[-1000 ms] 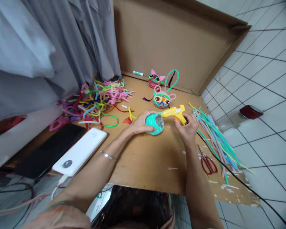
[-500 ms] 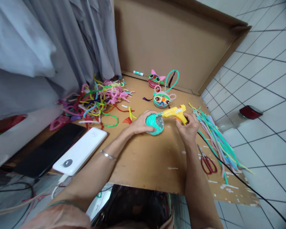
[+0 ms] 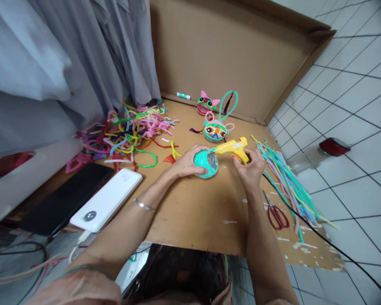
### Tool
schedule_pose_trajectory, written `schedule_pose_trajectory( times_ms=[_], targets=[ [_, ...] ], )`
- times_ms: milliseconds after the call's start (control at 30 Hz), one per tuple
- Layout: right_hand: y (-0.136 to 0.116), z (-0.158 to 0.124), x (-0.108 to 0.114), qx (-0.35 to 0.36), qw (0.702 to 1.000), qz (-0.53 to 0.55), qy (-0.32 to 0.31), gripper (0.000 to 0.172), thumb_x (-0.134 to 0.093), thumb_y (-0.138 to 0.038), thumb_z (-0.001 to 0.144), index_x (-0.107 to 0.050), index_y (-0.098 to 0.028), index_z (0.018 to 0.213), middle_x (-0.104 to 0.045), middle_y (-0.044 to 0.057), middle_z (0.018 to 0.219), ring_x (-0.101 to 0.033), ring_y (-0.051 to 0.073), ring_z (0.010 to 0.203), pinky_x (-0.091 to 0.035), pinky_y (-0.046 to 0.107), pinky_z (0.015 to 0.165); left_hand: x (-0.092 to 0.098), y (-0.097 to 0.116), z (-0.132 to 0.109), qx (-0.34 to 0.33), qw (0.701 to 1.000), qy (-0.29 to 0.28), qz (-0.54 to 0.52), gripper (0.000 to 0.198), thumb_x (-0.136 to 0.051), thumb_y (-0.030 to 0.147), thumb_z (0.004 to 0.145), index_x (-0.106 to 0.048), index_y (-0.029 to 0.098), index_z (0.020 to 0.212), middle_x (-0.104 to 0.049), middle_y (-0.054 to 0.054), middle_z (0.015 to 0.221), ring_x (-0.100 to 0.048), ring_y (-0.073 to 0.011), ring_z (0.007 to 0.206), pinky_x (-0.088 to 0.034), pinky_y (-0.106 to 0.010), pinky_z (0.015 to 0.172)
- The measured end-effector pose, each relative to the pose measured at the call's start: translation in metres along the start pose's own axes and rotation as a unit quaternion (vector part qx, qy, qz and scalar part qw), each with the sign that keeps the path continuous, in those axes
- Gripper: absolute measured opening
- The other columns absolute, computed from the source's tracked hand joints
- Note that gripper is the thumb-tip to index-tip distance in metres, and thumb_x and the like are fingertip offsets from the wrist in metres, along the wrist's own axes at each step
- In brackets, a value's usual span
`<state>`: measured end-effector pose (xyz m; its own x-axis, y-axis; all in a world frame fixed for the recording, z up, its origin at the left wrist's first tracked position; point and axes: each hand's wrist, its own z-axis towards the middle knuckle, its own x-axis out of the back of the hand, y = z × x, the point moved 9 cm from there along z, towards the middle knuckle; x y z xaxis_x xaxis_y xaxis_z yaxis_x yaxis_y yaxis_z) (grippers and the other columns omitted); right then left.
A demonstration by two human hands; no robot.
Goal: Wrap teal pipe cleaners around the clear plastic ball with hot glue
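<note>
My left hand (image 3: pixel 190 163) is wrapped round a small clear ball (image 3: pixel 205 165) partly covered with turquoise pipe cleaner; its bare, see-through side faces right. In my right hand (image 3: pixel 250 166) is a yellow glue gun (image 3: pixel 233 148), pointed left, with its nozzle at the ball's upper rim. Whether the nozzle touches the ball I cannot tell. A black cord (image 3: pixel 300 216) runs from the gun to the lower right. Behind the ball sits a finished-looking animal face ornament (image 3: pixel 215 132) with pink loop ears, and a second one (image 3: pixel 205 105) with pink pointed ears stands farther back.
Tangled pipe cleaners (image 3: pixel 136 127) lie at the left, straight ones (image 3: pixel 288 186) at the right. Red-handled scissors (image 3: pixel 277 215) rest near my right forearm. A white power bank (image 3: pixel 108 201) and a black phone (image 3: pixel 66 199) are at left. A glue stick (image 3: pixel 183 96) lies by the cardboard wall (image 3: pixel 228 55).
Both hands keep their hold on the ball and the glue gun, with almost no movement. The whole view has shifted very slightly.
</note>
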<state>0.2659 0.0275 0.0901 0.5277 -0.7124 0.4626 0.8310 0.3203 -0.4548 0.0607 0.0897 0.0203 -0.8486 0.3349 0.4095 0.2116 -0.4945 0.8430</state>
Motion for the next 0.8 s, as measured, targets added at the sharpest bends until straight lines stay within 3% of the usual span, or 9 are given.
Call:
schedule_pose_trajectory(
  times_ms=[233, 800],
  targets=[
    [0.0003, 0.0013, -0.0024, 0.007, 1.0, 0.017, -0.021, 0.017, -0.064, -0.03, 0.069, -0.066, -0.02, 0.082, -0.061, 0.003, 0.078, -0.057, 0.02, 0.073, -0.048, 0.032, 0.066, -0.0008, -0.0026, 0.0007, -0.008, 1.0, 0.003, -0.016, 0.073, -0.076, 0.043, 0.059, -0.057, 0.019, 0.125, -0.056, -0.007, 0.127, -0.055, -0.0297, 0.12, -0.043, -0.043, 0.108],
    [0.001, 0.0008, -0.0003, -0.004, 1.0, -0.004, -0.004, 0.019, -0.062, -0.033, 0.07, -0.066, -0.019, 0.082, -0.062, 0.003, 0.078, -0.058, 0.02, 0.074, -0.047, 0.032, 0.066, -0.001, -0.0011, 0.0004, -0.007, 1.0, 0.004, -0.024, 0.072, -0.078, 0.042, 0.057, -0.058, 0.021, 0.124, -0.056, -0.007, 0.127, -0.056, -0.0304, 0.119, -0.043, -0.045, 0.107]
  ],
)
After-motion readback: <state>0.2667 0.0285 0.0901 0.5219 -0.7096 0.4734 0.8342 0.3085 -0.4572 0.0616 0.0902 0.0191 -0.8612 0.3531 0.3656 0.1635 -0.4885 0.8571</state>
